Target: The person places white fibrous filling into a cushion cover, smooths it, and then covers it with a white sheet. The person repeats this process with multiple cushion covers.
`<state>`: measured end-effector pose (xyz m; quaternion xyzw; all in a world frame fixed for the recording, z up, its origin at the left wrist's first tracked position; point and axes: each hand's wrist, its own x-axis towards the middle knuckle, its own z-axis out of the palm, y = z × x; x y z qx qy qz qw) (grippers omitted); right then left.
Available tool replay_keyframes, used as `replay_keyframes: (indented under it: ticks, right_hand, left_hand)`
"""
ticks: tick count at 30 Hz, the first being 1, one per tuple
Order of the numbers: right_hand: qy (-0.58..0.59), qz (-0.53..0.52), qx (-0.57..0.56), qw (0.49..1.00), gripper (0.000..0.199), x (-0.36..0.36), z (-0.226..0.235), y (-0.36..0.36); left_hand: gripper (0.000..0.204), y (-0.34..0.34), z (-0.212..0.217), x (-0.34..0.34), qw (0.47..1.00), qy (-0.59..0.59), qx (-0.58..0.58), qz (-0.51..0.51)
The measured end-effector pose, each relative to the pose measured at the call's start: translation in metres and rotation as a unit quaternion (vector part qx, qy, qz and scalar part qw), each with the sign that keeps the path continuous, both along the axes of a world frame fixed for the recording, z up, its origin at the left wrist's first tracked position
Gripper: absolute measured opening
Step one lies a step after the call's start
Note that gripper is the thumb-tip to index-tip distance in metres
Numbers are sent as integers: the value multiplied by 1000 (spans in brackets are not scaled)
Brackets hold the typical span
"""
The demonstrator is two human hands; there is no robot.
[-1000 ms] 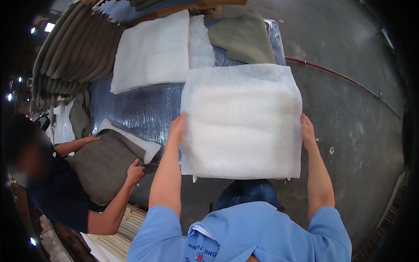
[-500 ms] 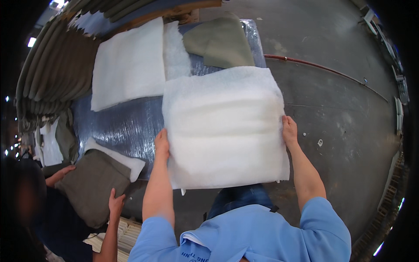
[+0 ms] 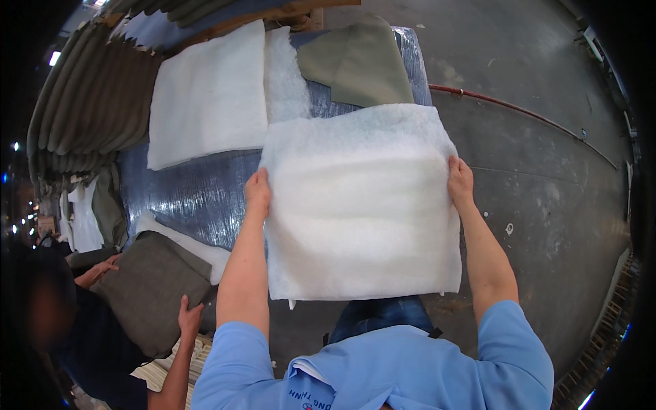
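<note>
A soft white sheet of fibre batting (image 3: 362, 205) lies in front of me, draped over something thick whose shape shows beneath it. Its left edge is gripped by my left hand (image 3: 257, 193), the fingers tucked under and partly hidden. Across from it, my right hand (image 3: 461, 181) closes on the right edge at nearly the same height. The upper strip of the sheet is thinner and slightly see-through. Small white tips poke out below its near edge.
Beyond lies a stack of white batting (image 3: 208, 96) and an olive fabric piece (image 3: 359, 61) on a plastic-wrapped table (image 3: 184, 191). Grey-brown cushions (image 3: 96, 89) stand piled at left. A co-worker at lower left holds a grey-brown cushion cover (image 3: 157, 290). A red pipe (image 3: 502, 102) runs along the floor.
Both my hands have moved farther up the sheet's side edges. The creases across its middle have smoothed out. The co-worker's hands have barely moved.
</note>
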<state>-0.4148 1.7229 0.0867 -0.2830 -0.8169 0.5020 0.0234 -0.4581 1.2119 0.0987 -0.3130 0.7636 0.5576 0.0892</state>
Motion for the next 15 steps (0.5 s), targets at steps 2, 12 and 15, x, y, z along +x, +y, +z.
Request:
replay_keyframes:
  ticks: [2,12,15]
  right_hand:
    - [7,-24,10,1000,47,2,-9,6]
    - [-46,-87,-271,958,52,9,7,9]
    - [-92,-99,-407,903,53,28,39,9]
  left_hand:
    - [47,-8,-9,3,999,28,-19,32]
    - [67,-26,7,8,982,-97,146,66]
    - [73,-67,26,45,964,-180,197,10]
